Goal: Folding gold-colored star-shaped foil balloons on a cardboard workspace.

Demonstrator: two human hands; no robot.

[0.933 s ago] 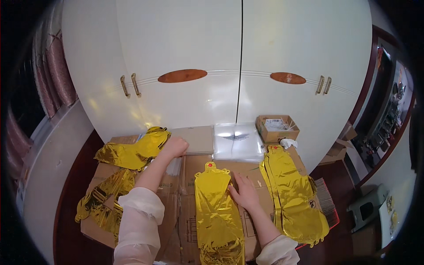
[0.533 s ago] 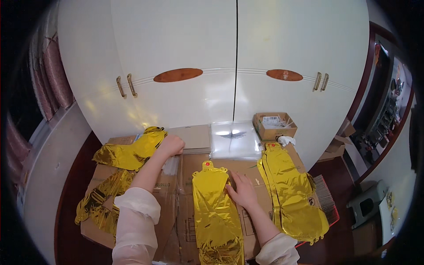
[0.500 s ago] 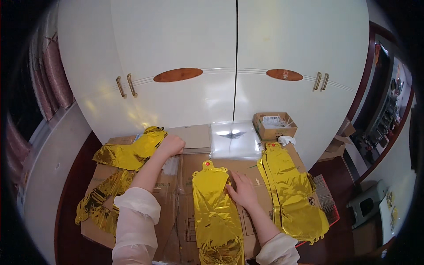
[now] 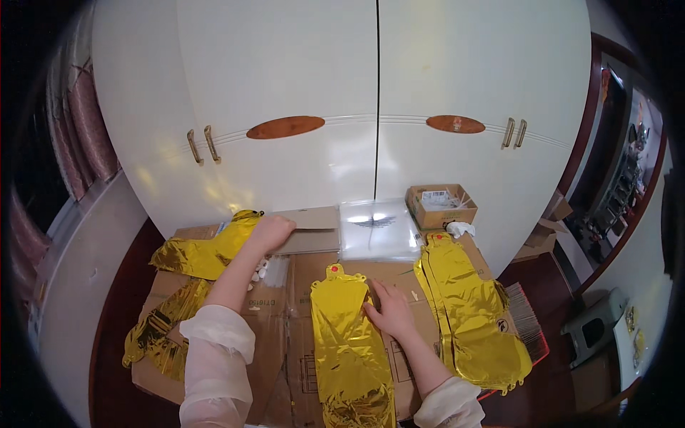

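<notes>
My left hand [image 4: 275,232] is closed on the left end of a thin cardboard sheet [image 4: 314,217] at the back of the work surface. The sheet's near edge is raised a little, leaving a dark gap above the cardboard below. A flat, uninflated gold foil balloon [image 4: 349,332] lies in front of me, its tab with a red dot pointing away. Along its right edge rests my right hand [image 4: 389,308], fingers stretched out and thumb touching the foil. Another gold foil balloon [image 4: 207,250] lies beside my left forearm.
Several gold foil balloons [image 4: 467,314] are layered at the right; another crumpled one [image 4: 164,332] lies at the left. Clear plastic bags [image 4: 378,239] and a small cardboard box [image 4: 441,207] sit against the white cabinet [image 4: 285,64]. Thin straws [image 4: 526,321] stick out at the right edge.
My left hand has shifted slightly, and the cardboard sheet's edge has lifted. Small white pieces beside my left forearm now show. My right hand stays by the middle balloon.
</notes>
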